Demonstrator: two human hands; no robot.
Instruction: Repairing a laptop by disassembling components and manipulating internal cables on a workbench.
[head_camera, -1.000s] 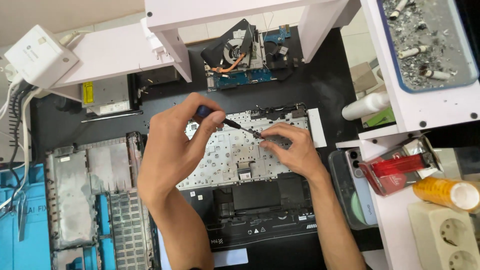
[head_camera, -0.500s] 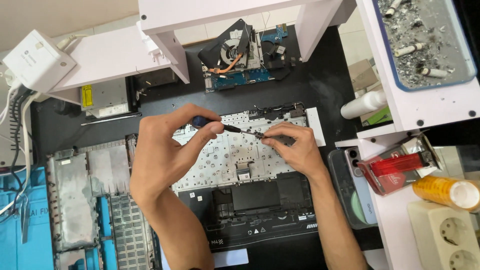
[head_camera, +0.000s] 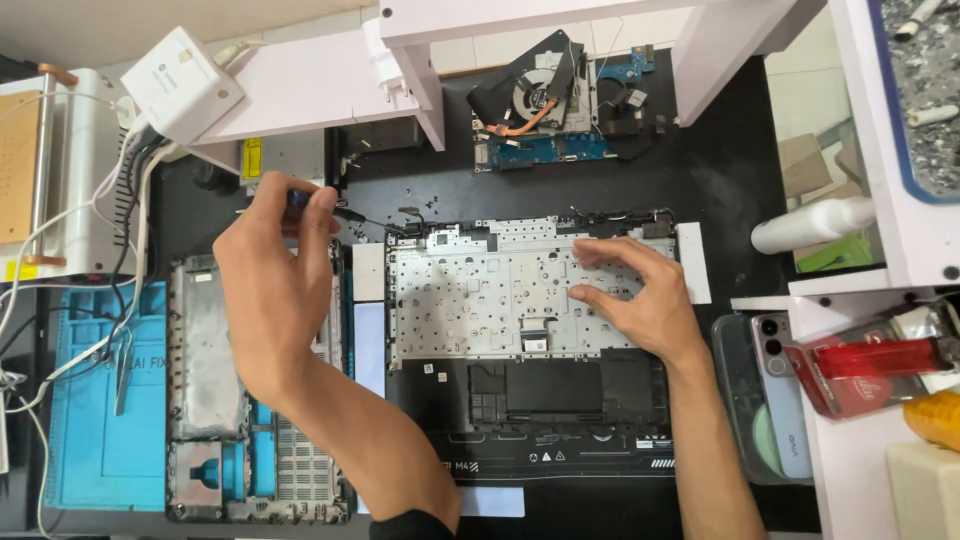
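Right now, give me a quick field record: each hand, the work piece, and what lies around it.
left hand: grips a screwdriver, tip at the top left corner of the keyboard plate
right hand: flat on the plate's right part
work piece: opened laptop base on a black mat
left of it: bottom cover on a blue mat
above: circuit board with fan
right: phone

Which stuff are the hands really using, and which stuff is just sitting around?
In use:
left hand holding the screwdriver
right hand resting on the opened laptop base

Lying about:
circuit board with fan
phone
red lighter
white bottle
grey cover panel
blue mat
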